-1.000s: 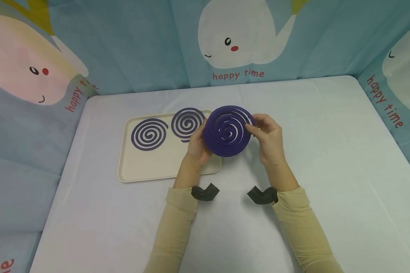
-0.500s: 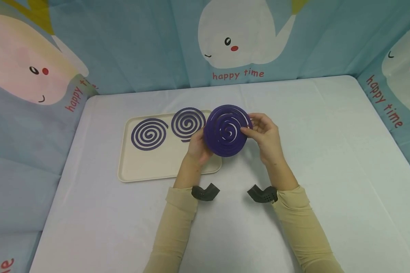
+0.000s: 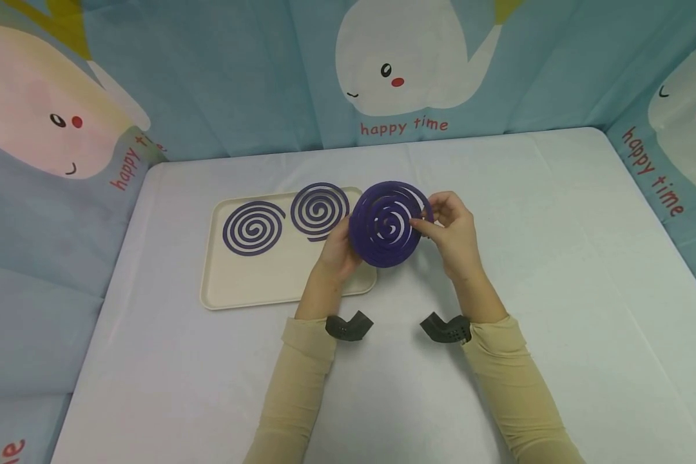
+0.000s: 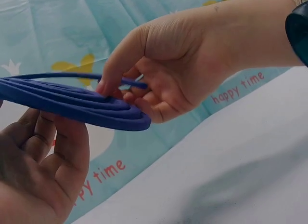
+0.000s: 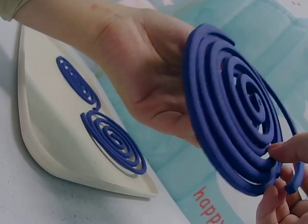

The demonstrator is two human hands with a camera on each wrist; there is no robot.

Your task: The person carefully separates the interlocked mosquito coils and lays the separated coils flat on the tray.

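Note:
A dark purple mosquito coil [image 3: 377, 252], seemingly nested layers of spiral, is held above the table between both hands. My left hand [image 3: 338, 252] grips it from the left and below, with the fingers [image 4: 72, 142] under it in the left wrist view. My right hand [image 3: 457, 232] pinches its right side, thumb [image 4: 109, 84] on top. An outer strand [image 5: 294, 178] stands apart from the other turns near the right fingers. Two more mosquito coils lie flat on the cream tray [image 3: 255, 280]: one coil [image 3: 254, 229] at the left, another coil [image 3: 319, 210] at the back.
A white-covered table [image 3: 557, 258] lies under everything. The tray is left of centre, partly behind my left hand and forearm. A blue curtain [image 3: 255, 84] with whale prints closes off the back and sides. Dark wrist cameras [image 3: 348, 327] sit on both wrists.
My right thumb has moved inward from the rim over the turns. The outer strand at the right now bows outward, with wider gaps showing. The tray and its two coils stay put.

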